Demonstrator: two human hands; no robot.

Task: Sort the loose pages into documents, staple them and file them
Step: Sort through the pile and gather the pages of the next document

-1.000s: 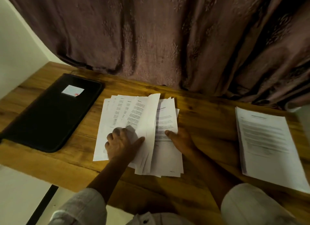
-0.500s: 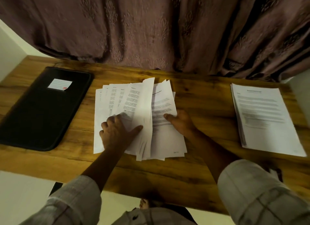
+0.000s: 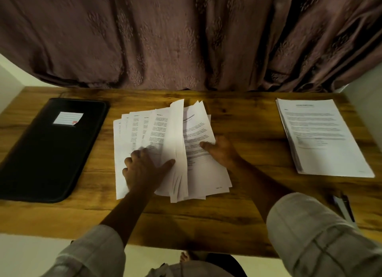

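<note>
While the sorting is clearly the step in hand, both hands are down on the loose pages [image 3: 173, 132], which lie fanned out in the middle of the desk [image 3: 252, 119]. The left hand [image 3: 142, 169] sits on the left part of the fan. Its fingers [image 3: 132, 159] are bent with the tips bearing on the printed sheets, and its thumb [image 3: 167, 164] is stretched right against a few sheets that stand lifted on edge. Whether any sheet is actually pinched between thumb and fingers, I cannot tell.

The right hand [image 3: 222, 150] lies flat and relaxed on the right part of the pile. Its fingers [image 3: 206, 145] are nearly straight and press on a title page, gripping nothing.

Far right on the desk, well apart from the fan, there's a squared-up stack [image 3: 322, 136], which I'd judge to be a document already gathered. On the left lies a closed black folder [image 3: 51, 152] with a small label [image 3: 67, 118], untouched. No stapler in sight, though what looks like a pen [image 3: 345, 206] lies near the right edge.

So it's early days, with nothing stapled or filed that I can see. The next move calls for reading the headings, separating one sheet cleanly from the lifted bunch and laying it with its fellows. Thin paper clings, so two sheets could easily go over together.
</note>
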